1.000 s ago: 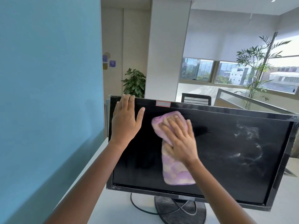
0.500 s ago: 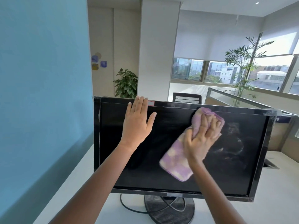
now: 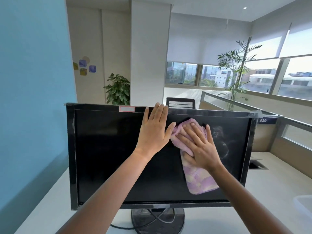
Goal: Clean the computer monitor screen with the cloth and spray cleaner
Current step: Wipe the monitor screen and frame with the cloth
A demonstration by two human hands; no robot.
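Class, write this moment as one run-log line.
step: screen wipe | right hand: presses cloth flat on monitor, upper right | left hand: flat against top edge | smudges: right of cloth

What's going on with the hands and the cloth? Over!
Left hand flat on top edge of monitor. Right hand pressing purple cloth flat to screen. Whitish smears right of cloth, unwiped. Nothing in the way; spray cleaner not in view.

The flat black computer monitor carries pale whitish smears on its right side and a white label edged in red on top. The fluffy lilac cloth is blotched with cream. The white surface meets a plain turquoise wall.
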